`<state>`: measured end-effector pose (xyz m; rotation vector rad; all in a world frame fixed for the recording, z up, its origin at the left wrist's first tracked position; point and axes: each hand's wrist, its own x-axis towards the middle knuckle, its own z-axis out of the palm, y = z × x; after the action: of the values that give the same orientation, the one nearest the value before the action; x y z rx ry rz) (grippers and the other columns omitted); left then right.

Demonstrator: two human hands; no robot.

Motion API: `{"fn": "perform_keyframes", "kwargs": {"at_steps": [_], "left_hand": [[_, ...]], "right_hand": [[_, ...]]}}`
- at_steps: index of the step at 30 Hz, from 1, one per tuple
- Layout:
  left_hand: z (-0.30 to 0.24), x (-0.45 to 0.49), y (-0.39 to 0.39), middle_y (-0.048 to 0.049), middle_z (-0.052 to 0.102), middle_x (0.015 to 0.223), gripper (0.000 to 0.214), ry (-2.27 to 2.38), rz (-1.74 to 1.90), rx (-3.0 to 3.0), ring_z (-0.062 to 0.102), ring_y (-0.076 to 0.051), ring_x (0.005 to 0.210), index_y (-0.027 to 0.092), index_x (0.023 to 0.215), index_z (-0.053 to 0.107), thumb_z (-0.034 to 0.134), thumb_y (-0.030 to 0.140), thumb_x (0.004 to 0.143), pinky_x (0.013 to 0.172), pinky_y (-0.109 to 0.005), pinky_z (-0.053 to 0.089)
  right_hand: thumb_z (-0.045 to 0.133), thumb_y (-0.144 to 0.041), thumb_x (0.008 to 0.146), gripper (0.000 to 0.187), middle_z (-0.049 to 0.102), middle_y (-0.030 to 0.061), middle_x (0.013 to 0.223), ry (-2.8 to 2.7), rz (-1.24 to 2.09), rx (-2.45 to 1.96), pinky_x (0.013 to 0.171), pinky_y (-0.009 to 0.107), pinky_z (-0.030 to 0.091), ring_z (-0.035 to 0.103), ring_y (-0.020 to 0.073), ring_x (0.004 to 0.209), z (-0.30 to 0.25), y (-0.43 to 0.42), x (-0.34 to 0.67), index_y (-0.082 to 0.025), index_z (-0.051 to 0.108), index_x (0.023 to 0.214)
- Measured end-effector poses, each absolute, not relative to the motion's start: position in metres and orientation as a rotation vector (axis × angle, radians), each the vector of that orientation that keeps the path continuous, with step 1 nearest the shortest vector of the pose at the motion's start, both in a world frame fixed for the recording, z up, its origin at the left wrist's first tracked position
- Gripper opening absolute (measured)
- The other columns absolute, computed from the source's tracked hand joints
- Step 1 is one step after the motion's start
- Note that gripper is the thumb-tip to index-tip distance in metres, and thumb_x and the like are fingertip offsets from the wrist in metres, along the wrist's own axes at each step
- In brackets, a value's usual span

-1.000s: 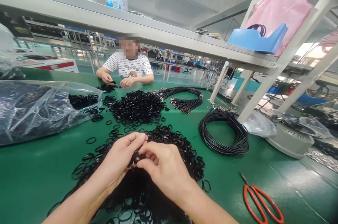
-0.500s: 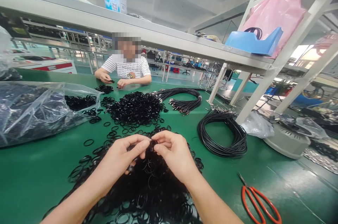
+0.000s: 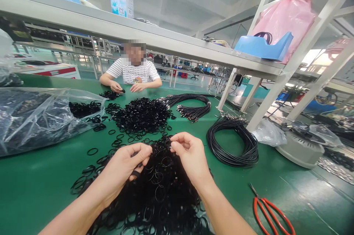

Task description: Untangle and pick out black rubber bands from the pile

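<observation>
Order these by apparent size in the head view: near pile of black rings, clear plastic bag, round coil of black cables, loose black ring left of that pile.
1. Near pile of black rings
2. Clear plastic bag, cut off at left
3. Round coil of black cables
4. Loose black ring, by far smallest

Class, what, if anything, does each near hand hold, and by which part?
The left hand carries a black band at its curled fingers; the gripped part is unclear. Whether the right hand holds anything cannot be told.
</observation>
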<state>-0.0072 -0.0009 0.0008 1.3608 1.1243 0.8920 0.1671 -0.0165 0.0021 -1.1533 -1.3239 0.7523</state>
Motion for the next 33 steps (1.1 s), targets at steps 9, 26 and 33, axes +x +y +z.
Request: {"fn": "perform_keyframes", "kwargs": {"at_steps": [9, 26, 33], "left_hand": [[0.0, -0.006, -0.004, 0.008, 0.033, 0.051, 0.043, 1.091, 0.871, 1.258, 0.025, -0.006, 0.044, 0.018, 0.063, 0.05, 0.059, 0.058, 0.075, 0.038, -0.014, 0.018], [0.01, -0.007, -0.005, -0.0029, 0.065, 0.071, 0.042, 1.082, 0.888, 1.137, 0.039, -0.008, 0.042, 0.018, 0.097, 0.064, 0.058, 0.054, 0.077, 0.034, -0.016, 0.028], [0.01, -0.002, -0.016, 0.0021, 0.059, 0.063, 0.037, 1.144, 0.829, 1.23, 0.046, -0.011, 0.051, 0.023, 0.094, 0.066, 0.054, 0.055, 0.08, 0.042, -0.016, 0.033]], "right_hand": [[0.073, -0.027, 0.073, 0.012, 0.063, -0.0044, 0.087, -1.679, 0.504, -1.313, 0.069, 0.024, 0.042, 0.057, 0.0127, 0.078, 0.012, -0.031, 0.154, -0.026, 0.067, 0.083], [0.057, -0.023, 0.088, 0.012, 0.063, -0.0022, 0.081, -1.875, 0.182, -1.368, 0.073, 0.027, 0.039, 0.055, 0.014, 0.079, 0.011, -0.031, 0.158, -0.023, 0.062, 0.077], [0.068, -0.018, 0.079, 0.011, 0.066, -0.0053, 0.086, -1.907, 0.301, -1.21, 0.077, 0.025, 0.04, 0.056, 0.0132, 0.08, 0.006, -0.042, 0.136, -0.025, 0.062, 0.084]]}}
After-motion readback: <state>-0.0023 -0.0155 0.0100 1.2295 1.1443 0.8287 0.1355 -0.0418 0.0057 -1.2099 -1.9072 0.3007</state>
